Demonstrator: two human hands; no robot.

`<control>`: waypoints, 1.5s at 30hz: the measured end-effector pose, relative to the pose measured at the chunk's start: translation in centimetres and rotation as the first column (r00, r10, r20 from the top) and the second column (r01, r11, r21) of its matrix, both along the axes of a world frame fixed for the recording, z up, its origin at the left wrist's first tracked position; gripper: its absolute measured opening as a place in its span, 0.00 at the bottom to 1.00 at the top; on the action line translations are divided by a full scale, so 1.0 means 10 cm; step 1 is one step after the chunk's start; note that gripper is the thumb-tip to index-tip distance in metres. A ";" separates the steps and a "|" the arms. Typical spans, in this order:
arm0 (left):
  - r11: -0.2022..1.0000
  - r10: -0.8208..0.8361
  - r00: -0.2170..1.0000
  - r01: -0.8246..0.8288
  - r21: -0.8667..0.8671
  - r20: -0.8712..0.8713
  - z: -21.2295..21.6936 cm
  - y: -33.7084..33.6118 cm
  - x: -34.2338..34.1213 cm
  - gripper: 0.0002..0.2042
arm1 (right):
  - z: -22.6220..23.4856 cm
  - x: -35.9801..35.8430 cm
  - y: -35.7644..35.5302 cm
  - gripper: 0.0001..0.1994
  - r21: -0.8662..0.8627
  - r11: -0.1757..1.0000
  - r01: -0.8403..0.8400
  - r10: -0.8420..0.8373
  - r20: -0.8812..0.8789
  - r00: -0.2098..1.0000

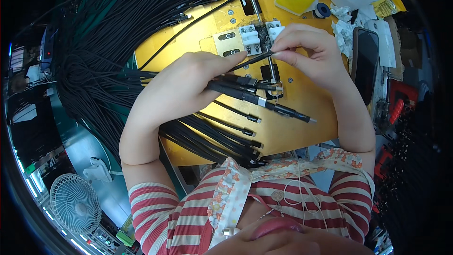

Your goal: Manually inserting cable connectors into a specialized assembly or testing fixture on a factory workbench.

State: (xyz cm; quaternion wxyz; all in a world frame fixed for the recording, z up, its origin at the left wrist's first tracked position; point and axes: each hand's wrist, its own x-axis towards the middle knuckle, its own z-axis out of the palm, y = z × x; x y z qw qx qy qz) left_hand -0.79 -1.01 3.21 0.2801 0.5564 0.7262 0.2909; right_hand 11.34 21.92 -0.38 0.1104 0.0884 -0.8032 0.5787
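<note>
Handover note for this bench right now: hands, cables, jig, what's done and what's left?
Left hand: shut on a bundle of black cables, plug ends pointing right.
Right hand: fingers pinch one cable end at the white jig clamps on the yellow plate.
Done: cannot tell; several cables with plugs lie on the plate.
Left: large cable mass hangs at left.

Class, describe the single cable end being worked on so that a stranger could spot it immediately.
Start at the yellow work plate and find the white clamp fixture near its top. Just below it, both hands pinch one black cable end. Unlike the cables bundled in the left hand, it runs alone towards the fixture.
</note>
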 end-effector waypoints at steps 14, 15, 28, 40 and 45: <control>0.978 0.135 0.745 0.005 0.209 -0.653 -0.41 0.20 0.05 0.20 | -0.20 -0.10 -0.03 0.04 0.429 0.858 0.282 -0.239 -0.151 0.959; 0.978 0.131 0.748 0.008 0.206 -0.651 -0.40 0.20 0.04 0.20 | -0.18 -0.09 -0.02 0.04 0.427 0.859 0.283 -0.241 -0.151 0.959; 0.971 0.163 0.759 -0.012 0.237 -0.630 -0.43 0.21 0.04 0.24 | -0.09 -0.05 -0.01 0.09 0.686 0.698 0.208 0.014 -0.303 0.953; 0.971 0.173 0.798 -0.040 0.236 -0.577 -0.42 0.21 0.06 0.22 | 0.03 0.02 0.02 0.06 0.389 0.918 0.081 0.023 -0.254 0.967; 0.971 0.156 0.827 -0.027 0.238 -0.540 -0.43 0.22 0.04 0.22 | 0.00 0.01 0.01 0.05 0.325 0.942 0.084 -0.018 -0.201 0.980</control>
